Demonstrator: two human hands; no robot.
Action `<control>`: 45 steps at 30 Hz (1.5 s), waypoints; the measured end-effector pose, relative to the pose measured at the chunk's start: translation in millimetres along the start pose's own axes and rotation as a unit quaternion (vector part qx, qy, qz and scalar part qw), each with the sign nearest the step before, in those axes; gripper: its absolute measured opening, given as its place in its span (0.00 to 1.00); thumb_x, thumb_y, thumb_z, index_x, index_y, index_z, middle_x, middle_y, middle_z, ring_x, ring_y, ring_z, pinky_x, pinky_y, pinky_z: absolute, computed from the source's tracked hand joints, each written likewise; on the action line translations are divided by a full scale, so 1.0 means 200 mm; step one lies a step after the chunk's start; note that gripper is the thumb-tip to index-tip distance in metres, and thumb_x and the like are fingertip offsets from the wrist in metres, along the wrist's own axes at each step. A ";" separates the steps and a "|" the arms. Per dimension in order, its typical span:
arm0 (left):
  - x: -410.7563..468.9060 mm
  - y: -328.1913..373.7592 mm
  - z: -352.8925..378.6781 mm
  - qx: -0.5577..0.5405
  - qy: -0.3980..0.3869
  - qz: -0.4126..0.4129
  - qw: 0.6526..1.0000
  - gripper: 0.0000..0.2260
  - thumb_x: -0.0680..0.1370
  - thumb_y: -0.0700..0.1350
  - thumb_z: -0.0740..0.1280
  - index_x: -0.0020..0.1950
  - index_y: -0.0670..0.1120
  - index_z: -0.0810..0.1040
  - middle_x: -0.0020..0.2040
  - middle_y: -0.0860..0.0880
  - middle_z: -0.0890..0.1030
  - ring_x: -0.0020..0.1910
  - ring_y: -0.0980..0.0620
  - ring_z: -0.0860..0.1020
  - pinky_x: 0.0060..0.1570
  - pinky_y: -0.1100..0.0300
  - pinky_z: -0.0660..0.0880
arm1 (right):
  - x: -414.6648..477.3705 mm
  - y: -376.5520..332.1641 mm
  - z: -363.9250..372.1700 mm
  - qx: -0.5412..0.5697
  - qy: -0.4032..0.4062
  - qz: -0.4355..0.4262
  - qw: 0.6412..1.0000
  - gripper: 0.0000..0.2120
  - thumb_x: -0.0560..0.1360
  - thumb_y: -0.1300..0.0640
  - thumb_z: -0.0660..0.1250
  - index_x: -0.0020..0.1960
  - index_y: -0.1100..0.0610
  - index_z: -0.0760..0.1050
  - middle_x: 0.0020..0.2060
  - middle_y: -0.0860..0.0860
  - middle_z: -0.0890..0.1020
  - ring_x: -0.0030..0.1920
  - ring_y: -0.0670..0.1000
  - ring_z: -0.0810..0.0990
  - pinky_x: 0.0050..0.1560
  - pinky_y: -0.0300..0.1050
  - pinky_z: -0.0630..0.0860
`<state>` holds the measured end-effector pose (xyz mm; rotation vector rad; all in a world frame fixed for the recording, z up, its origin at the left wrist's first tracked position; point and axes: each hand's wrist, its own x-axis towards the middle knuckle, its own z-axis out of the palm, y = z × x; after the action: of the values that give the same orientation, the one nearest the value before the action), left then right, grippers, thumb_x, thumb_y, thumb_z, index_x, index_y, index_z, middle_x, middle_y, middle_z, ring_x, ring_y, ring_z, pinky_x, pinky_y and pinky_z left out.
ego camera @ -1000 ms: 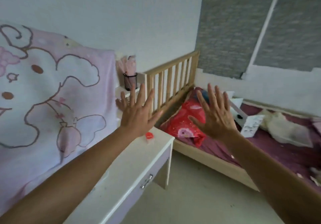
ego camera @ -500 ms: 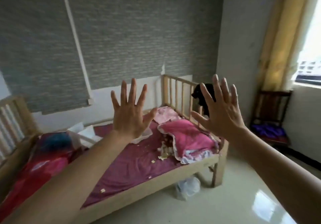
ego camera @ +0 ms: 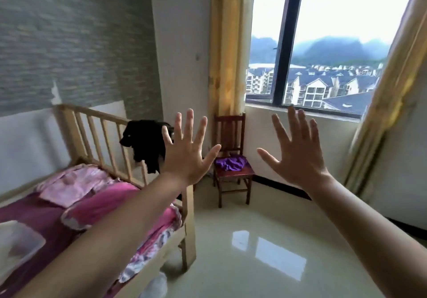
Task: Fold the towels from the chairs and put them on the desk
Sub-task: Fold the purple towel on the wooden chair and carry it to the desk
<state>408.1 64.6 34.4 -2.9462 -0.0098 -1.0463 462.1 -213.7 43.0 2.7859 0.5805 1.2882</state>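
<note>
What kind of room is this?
Probably a home bedroom: a pale wooden slatted bed with a pink quilt, a dark red wooden chair holding a crumpled purple towel, and a dark-framed window with yellow curtains.

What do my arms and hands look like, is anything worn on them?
Both are bare: the left hand and right hand have no gloves, and no ring, watch or bracelet shows. No sleeve shows on either arm in view.

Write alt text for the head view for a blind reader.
The left hand and right hand are raised, fingers spread, holding nothing. Beyond them a crumpled purple towel lies on a wooden chair by the window, beside a wooden-railed bed.
</note>
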 end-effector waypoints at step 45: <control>3.47 -0.16 3.69 -0.052 -0.165 0.018 0.985 0.38 0.74 0.70 0.45 0.80 0.53 0.48 0.80 0.44 0.40 0.79 0.41 0.41 0.73 0.34 0.44 | 2.52 1.31 4.05 0.012 -0.181 0.066 0.981 0.43 0.75 0.28 0.51 0.81 0.52 0.49 0.80 0.62 0.46 0.80 0.63 0.48 0.78 0.63 0.49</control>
<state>1412.3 110.0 -100.8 -3.1638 0.0963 -0.5594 1442.4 -176.1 -77.6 3.0142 0.3985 0.7571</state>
